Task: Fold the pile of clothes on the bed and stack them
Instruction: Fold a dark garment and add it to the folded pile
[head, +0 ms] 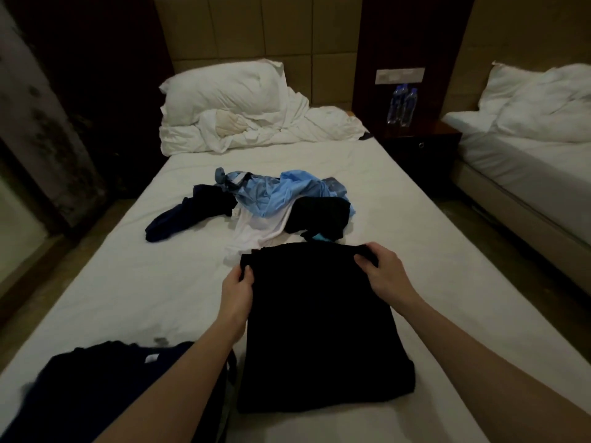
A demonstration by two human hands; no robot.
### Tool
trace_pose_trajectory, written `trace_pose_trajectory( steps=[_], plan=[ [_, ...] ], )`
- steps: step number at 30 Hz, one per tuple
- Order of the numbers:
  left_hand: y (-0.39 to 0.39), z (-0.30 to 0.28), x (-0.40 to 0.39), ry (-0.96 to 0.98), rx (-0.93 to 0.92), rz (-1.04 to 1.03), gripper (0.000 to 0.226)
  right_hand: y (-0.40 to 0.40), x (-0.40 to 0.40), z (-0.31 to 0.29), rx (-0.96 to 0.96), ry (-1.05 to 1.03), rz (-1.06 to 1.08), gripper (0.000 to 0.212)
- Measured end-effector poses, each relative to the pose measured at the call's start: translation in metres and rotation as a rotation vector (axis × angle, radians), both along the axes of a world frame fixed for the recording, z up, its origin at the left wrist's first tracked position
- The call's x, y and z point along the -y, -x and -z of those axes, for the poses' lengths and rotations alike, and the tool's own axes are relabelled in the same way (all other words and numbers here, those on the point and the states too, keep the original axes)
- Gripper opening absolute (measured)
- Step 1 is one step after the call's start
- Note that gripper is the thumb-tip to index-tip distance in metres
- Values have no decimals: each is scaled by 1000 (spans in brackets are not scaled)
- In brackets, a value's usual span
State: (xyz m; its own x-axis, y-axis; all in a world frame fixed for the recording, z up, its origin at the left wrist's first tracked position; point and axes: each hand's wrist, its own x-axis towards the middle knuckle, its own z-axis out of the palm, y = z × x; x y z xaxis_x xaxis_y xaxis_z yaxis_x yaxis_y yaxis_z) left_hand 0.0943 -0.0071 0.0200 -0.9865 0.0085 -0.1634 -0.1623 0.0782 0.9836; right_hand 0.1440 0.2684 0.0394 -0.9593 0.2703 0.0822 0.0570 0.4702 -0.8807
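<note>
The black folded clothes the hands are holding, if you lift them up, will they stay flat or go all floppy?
Probably floppy: the black garment is soft cloth lying flat on the bed. The left hand and right hand grip only its far corners, so the middle would likely sag and unfold.

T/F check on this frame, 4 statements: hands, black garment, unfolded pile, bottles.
1. Both hands grip the far edge of the black garment: left hand, right hand. True.
2. The unfolded pile lies nearer the person than the black garment. False: it lies beyond it, toward the pillow.
3. Water bottles stand on the nightstand. True.
4. The pile holds only dark clothes. False: light blue and white pieces show.
</note>
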Motion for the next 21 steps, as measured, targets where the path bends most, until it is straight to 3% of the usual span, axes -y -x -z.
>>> trace_pose_trajectory(
  steps=[5, 21],
  plan=[
    [-82, -42, 26, -155, -82, -80, 28, -81, 22, -46, -142, 86, 23, 10],
    [-268, -124, 114, -226, -373, -211, 32, -263, 105, -132, -444, 240, 21, 12]
  ],
)
